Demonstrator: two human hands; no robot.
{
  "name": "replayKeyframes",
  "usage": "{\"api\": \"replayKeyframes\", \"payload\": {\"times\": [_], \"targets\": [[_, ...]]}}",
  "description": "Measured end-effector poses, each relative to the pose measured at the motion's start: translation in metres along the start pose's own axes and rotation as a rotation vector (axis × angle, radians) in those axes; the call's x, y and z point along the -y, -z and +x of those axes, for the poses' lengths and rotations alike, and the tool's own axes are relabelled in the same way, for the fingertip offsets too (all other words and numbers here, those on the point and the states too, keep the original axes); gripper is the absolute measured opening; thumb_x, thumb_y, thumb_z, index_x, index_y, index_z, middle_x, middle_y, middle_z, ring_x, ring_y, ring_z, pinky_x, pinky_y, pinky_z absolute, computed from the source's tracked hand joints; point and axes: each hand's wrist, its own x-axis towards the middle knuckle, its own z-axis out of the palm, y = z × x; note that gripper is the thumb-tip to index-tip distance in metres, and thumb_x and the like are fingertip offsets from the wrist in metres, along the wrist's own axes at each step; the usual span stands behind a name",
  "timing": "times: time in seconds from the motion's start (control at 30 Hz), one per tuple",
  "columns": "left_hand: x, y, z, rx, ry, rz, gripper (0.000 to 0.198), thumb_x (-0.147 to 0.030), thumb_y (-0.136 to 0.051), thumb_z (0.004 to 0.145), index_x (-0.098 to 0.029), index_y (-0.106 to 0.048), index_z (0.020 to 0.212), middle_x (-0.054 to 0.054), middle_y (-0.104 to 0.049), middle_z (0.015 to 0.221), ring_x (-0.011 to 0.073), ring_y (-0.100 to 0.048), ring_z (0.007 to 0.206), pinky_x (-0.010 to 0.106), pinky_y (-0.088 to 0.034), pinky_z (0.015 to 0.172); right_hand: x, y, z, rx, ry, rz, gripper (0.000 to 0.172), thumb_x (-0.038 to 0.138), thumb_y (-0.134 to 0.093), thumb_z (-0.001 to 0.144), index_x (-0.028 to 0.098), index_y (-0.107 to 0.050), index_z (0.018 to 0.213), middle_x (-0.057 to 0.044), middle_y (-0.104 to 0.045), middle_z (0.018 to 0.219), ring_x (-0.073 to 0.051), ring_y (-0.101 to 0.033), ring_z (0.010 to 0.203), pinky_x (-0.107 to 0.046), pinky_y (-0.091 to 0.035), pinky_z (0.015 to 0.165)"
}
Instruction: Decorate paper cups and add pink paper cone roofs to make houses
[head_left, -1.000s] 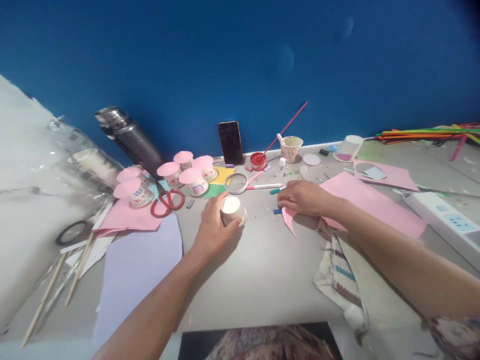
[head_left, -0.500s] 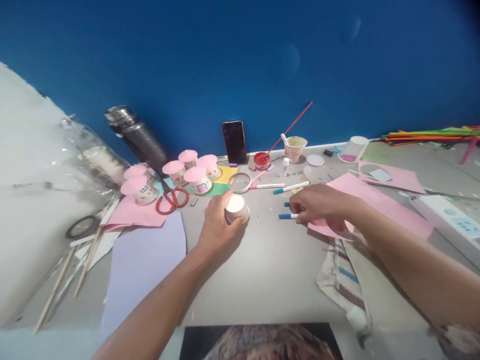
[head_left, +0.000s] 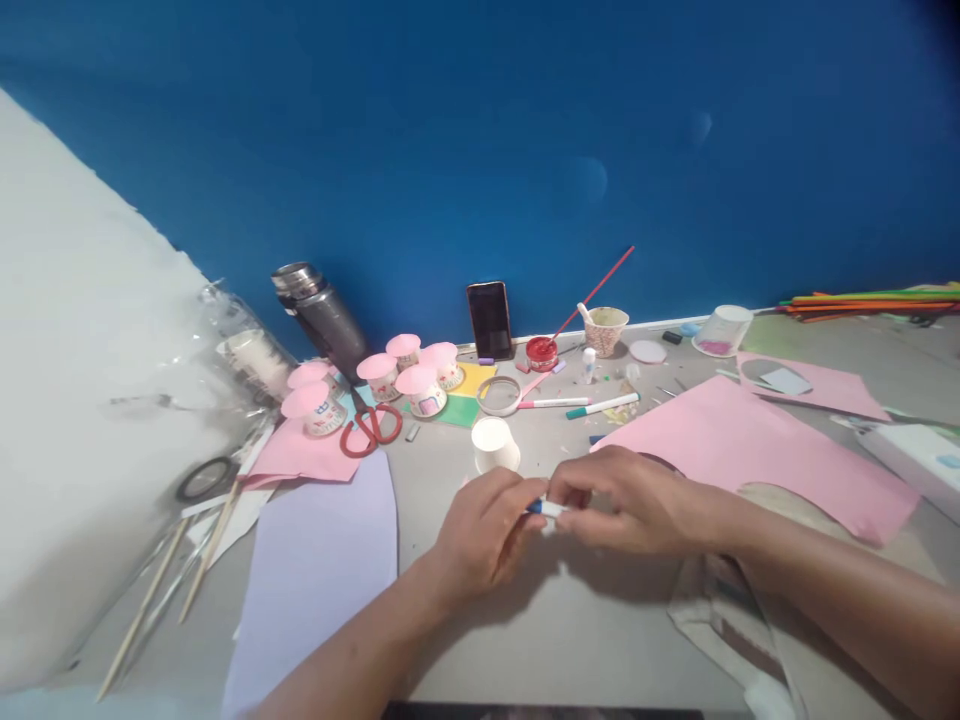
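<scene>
A white marker with a blue cap [head_left: 547,508] is held between my two hands, low over the grey table. My left hand [head_left: 491,520] is closed on its blue cap end. Fingers of my right hand [head_left: 626,505] pinch its white barrel. Just beyond my left hand, a small white paper cup [head_left: 493,443] stands upside down on the table. Part of another blue marker cap [head_left: 596,440] shows behind my right hand, at the edge of a pink paper sheet [head_left: 720,430].
Several decorated cups with pink tops [head_left: 426,385] stand at the back left beside red-handled scissors [head_left: 371,430] and a dark flask [head_left: 322,320]. A phone [head_left: 490,318] leans on the blue wall. Purple paper [head_left: 322,570] lies left, a power strip [head_left: 911,455] right.
My left hand has let go of the white cup and moved to the marker. My right hand has picked up a blue-capped marker and brought it left. The camera view has shifted.
</scene>
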Motion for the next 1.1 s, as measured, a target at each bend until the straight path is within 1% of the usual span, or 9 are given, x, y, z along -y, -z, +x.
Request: {"api": "replayKeyframes", "payload": {"times": [0.17, 0.27, 0.37, 0.6, 0.7, 0.77, 0.83, 1.0, 1.1], "targets": [[0.002, -0.004, 0.004, -0.020, 0.186, 0.010, 0.017, -0.023, -0.051, 0.107, -0.021, -0.062, 0.120, 0.004, -0.073, 0.088, 0.0159, -0.065, 0.071, 0.026, -0.048, 0.065, -0.006, 0.007, 0.003, -0.128, -0.107, 0.186, 0.018, 0.029, -0.063, 0.093, 0.021, -0.076, 0.102, -0.002, -0.075, 0.084, -0.015, -0.062, 0.071, -0.026, -0.045, 0.065], [0.001, -0.001, 0.003, 0.002, 0.308, -0.001, 0.019, -0.030, -0.048, 0.109, -0.020, -0.065, 0.109, 0.002, -0.072, 0.080, 0.0149, -0.064, 0.065, 0.026, -0.047, 0.064, -0.007, 0.023, 0.002, -0.020, -0.075, 0.419, 0.022, 0.034, -0.073, 0.089, 0.022, -0.078, 0.107, -0.005, -0.078, 0.103, -0.018, -0.069, 0.085, -0.027, -0.053, 0.075], [-0.002, 0.001, 0.003, 0.053, 0.419, -0.054, 0.028, -0.036, -0.044, 0.109, -0.020, -0.065, 0.101, -0.001, -0.065, 0.070, 0.0135, -0.057, 0.057, 0.026, -0.043, 0.059, -0.007, 0.025, 0.001, 0.059, -0.032, 0.621, 0.034, 0.047, -0.082, 0.083, 0.023, -0.080, 0.108, -0.006, -0.076, 0.102, -0.018, -0.069, 0.083, -0.027, -0.055, 0.071], [-0.017, 0.008, 0.012, 0.338, 0.689, -0.119, 0.031, -0.040, -0.043, 0.105, -0.022, -0.055, 0.083, -0.004, -0.051, 0.064, 0.0137, -0.043, 0.056, 0.029, -0.031, 0.059, -0.015, -0.028, 0.006, -0.330, -0.161, 0.655, 0.030, 0.048, -0.071, 0.094, 0.020, -0.080, 0.087, -0.004, -0.071, 0.070, -0.015, -0.060, 0.063, -0.028, -0.049, 0.059], [-0.018, 0.023, 0.014, 0.372, 0.827, -0.153, 0.033, -0.041, -0.046, 0.101, -0.023, -0.047, 0.073, -0.005, -0.047, 0.061, 0.0139, -0.041, 0.056, 0.029, -0.029, 0.059, -0.029, -0.020, 0.003, -0.446, -0.191, 0.788, 0.024, 0.042, -0.078, 0.089, 0.020, -0.079, 0.079, -0.003, -0.069, 0.065, -0.015, -0.057, 0.058, -0.028, -0.046, 0.055], [-0.012, 0.038, 0.008, 0.285, 0.974, -0.161, 0.036, -0.042, -0.046, 0.100, -0.023, -0.043, 0.069, -0.005, -0.044, 0.058, 0.0141, -0.041, 0.055, 0.029, -0.031, 0.058, -0.040, -0.004, 0.002, -0.671, -0.171, 0.974, 0.024, 0.041, -0.085, 0.082, 0.021, -0.076, 0.073, 0.000, -0.063, 0.059, -0.013, -0.053, 0.055, -0.027, -0.044, 0.053], [0.000, 0.050, -0.003, 0.223, 1.071, -0.094, 0.040, -0.045, -0.047, 0.100, -0.024, -0.043, 0.066, -0.005, -0.042, 0.056, 0.0147, -0.041, 0.054, 0.029, -0.032, 0.057, -0.049, 0.010, 0.003, -0.767, -0.142, 1.043, 0.029, 0.049, -0.085, 0.080, 0.024, -0.072, 0.073, 0.004, -0.055, 0.058, -0.011, -0.050, 0.055, -0.026, -0.044, 0.055], [0.033, 0.053, -0.020, 0.308, 0.951, 0.154, 0.023, -0.044, -0.062, 0.090, -0.023, -0.071, 0.091, 0.006, -0.064, 0.085, 0.0270, -0.059, 0.084, 0.038, -0.047, 0.076, -0.053, 0.009, 0.006, -0.506, -0.281, 1.005, 0.036, 0.053, -0.086, 0.080, 0.019, -0.073, 0.081, 0.001, -0.063, 0.061, -0.012, -0.053, 0.056, -0.026, -0.043, 0.053], [0.038, 0.041, -0.013, 0.182, 0.887, 0.130, 0.059, -0.042, -0.077, 0.078, -0.025, -0.063, 0.133, 0.013, -0.064, 0.127, 0.0367, -0.056, 0.125, 0.052, -0.048, 0.102, -0.052, 0.002, 0.006, -0.500, -0.303, 0.980, 0.037, 0.053, -0.085, 0.082, 0.018, -0.073, 0.087, 0.000, -0.063, 0.063, -0.012, -0.053, 0.057, -0.025, -0.041, 0.052]]}}
